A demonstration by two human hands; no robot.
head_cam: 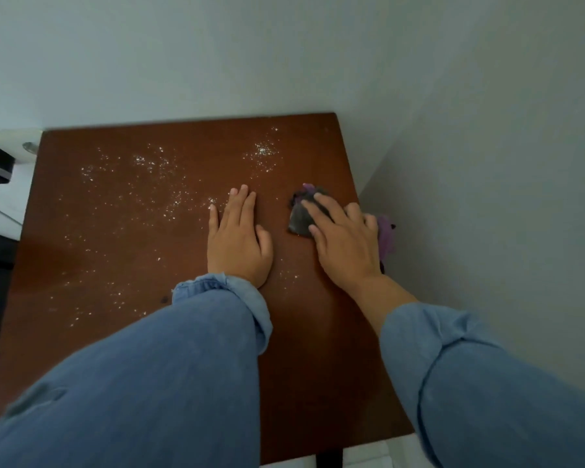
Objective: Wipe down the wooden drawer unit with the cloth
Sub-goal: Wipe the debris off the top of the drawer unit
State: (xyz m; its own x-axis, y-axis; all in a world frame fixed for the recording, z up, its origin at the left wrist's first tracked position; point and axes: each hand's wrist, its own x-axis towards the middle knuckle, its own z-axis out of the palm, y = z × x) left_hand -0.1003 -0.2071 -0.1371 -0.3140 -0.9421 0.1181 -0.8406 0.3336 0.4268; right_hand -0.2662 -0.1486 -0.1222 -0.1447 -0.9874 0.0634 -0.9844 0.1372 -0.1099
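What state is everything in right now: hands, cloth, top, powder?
drawer unit top: dusty across its left and far areas.
white powder: scattered, not yet wiped.
left hand: flat, palm down on the drawer unit top, holding nothing.
right hand: fingers spread, pressing the cloth down.
cloth: crumpled, under the right hand near the right edge.

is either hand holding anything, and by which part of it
The right hand presses down on the middle of the cloth, whose ends stick out either side. The left hand lies flat on the wooden top, holding nothing.
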